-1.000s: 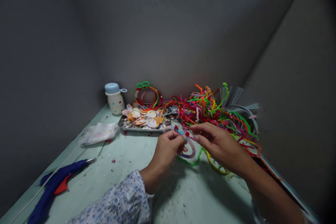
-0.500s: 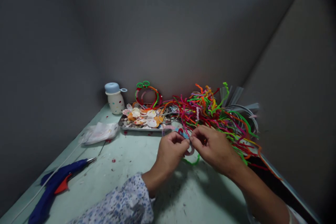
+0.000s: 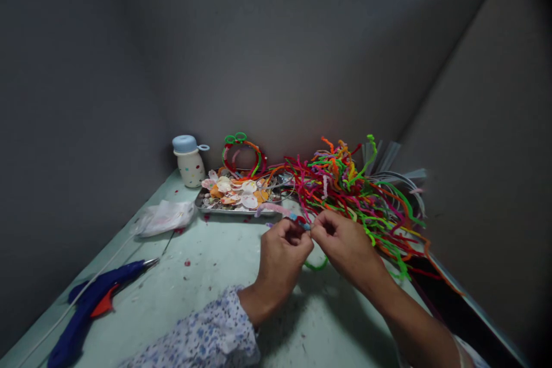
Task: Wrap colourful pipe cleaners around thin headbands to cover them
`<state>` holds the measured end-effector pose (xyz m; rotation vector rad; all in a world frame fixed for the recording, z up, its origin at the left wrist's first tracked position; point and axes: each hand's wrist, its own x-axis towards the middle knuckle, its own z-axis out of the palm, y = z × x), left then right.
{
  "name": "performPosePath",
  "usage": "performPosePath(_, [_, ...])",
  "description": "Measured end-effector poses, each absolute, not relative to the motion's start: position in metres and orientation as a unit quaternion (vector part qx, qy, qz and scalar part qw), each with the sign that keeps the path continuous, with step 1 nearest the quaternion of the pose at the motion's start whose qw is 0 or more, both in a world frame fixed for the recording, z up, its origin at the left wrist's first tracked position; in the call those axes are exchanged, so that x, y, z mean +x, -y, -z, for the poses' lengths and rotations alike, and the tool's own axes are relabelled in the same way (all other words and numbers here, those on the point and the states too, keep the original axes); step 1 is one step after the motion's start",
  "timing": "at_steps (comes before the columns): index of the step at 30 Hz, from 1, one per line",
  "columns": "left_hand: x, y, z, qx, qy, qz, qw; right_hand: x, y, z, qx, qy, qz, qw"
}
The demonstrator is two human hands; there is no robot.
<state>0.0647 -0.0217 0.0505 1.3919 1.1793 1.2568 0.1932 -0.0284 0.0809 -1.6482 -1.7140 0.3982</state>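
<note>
Both of my hands meet above the pale green table (image 3: 207, 287). My left hand (image 3: 282, 253) is closed in a pinch on a fuzzy pipe cleaner piece (image 3: 276, 208) with pink, light blue and red parts. Right against it, my right hand (image 3: 342, 241) pinches the light blue end of the same piece, thumb and forefinger together. The fingers hide part of the piece. Below them a bright green pipe cleaner (image 3: 317, 264) curves on the table. A big heap of coloured pipe cleaners (image 3: 345, 184) spreads just behind my right hand.
A metal tray (image 3: 235, 213) holds paper flowers and small bits, with a pipe cleaner hoop (image 3: 261, 155) standing in it. A lidded bottle (image 3: 190, 167), a plastic bag (image 3: 168, 218) and a blue glue gun (image 3: 92, 299) with its cord are at left. Grey walls (image 3: 276, 57) enclose the table.
The pink end of the piece has swung out to the left, and more of the blue and red part shows. My hands have turned slightly and stay pinched together.
</note>
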Motion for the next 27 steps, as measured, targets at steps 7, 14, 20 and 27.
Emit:
performPosePath(7, [0.056,0.006,-0.064,0.423,-0.414,-0.501,0.632,0.208,0.022,-0.086,-0.502,0.680,-0.342,0.410])
performPosePath(14, [0.040,0.006,-0.087,0.502,-0.395,-0.381,0.668,0.218,0.011,-0.082,-0.507,0.575,-0.432,0.475])
performPosePath(20, [0.023,-0.008,-0.102,0.610,-0.434,-0.505,0.430,0.230,0.011,-0.087,-0.460,0.504,-0.538,0.495])
performPosePath(27, [0.026,-0.015,-0.085,0.602,-0.368,-0.454,0.544,0.228,0.012,-0.083,-0.442,0.473,-0.577,0.498])
